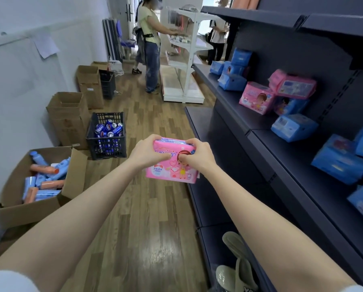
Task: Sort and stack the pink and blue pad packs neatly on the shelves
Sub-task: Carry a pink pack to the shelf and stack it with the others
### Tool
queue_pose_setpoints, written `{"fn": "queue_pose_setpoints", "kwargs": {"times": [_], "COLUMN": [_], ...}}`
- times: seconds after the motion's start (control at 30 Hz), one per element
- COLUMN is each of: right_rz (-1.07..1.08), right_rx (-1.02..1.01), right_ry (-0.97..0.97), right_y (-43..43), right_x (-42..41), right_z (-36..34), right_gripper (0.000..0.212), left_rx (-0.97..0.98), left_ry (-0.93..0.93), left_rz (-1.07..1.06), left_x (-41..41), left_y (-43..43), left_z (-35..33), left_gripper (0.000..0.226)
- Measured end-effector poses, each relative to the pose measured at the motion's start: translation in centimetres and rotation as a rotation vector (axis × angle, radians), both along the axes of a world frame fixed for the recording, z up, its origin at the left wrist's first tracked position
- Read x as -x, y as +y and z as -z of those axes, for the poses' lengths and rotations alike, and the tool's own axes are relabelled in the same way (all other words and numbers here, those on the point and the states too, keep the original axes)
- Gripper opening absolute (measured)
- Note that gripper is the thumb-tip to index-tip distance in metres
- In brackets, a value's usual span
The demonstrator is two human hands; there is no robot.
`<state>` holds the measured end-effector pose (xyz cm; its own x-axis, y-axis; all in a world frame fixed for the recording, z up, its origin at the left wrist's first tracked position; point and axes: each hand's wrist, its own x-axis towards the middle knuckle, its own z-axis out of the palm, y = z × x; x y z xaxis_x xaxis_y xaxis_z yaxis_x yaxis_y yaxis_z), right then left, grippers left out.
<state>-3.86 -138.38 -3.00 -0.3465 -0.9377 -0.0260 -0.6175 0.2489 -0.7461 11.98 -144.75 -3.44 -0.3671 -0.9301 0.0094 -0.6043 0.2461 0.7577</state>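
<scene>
A pink pad pack (172, 171) with a cartoon girl on it hangs in front of me over the wooden floor, left of the dark shelf (292, 157). My left hand (148, 151) grips its upper left edge and my right hand (197, 153) grips its upper right edge, fingers curled over the top. On the shelf lie two pink packs (257, 97) (293, 84) leaning together, with blue packs (232, 75) behind them, one blue pack (293, 127) in front, and more blue packs (340, 161) near the right edge.
A black crate of cans (106, 135) and an open cardboard box of bottles (39, 182) stand on the floor at left, with more boxes (69, 114) along the wall. A person (149, 45) works at a white shelf unit (184, 60) farther down the aisle. Slippers (235, 262) lie on the bottom shelf.
</scene>
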Motion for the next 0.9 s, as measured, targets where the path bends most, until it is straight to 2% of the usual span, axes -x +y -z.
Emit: {"fn": "queue_pose_setpoints", "kwargs": {"times": [0.23,0.47,0.73,0.9], "right_rz": [0.056,0.03,-0.065,-0.123], "right_rx": [-0.032,-0.03,-0.028,-0.018], "right_ry": [-0.002,0.002,0.148,0.206], "right_y": [-3.0,-9.6,-19.9,-21.7], "right_x": [3.7,9.3,18.2,18.9], "right_z": [1.6,1.1,-1.1,-1.0], "right_gripper": [0.051,0.051,0.058,0.061], "left_rx": [-0.022,-0.017,-0.019,0.02], "left_ry": [-0.043,-0.03,-0.016,-0.081], "left_rz": [0.022,0.007,-0.041,-0.069], "left_x": [4.1,9.9,18.6,19.4], "left_y": [-3.5,-9.8,-19.5,-21.2], "left_z": [1.4,1.4,0.0,0.1], "left_gripper": [0.066,0.064,0.078,0.077]}}
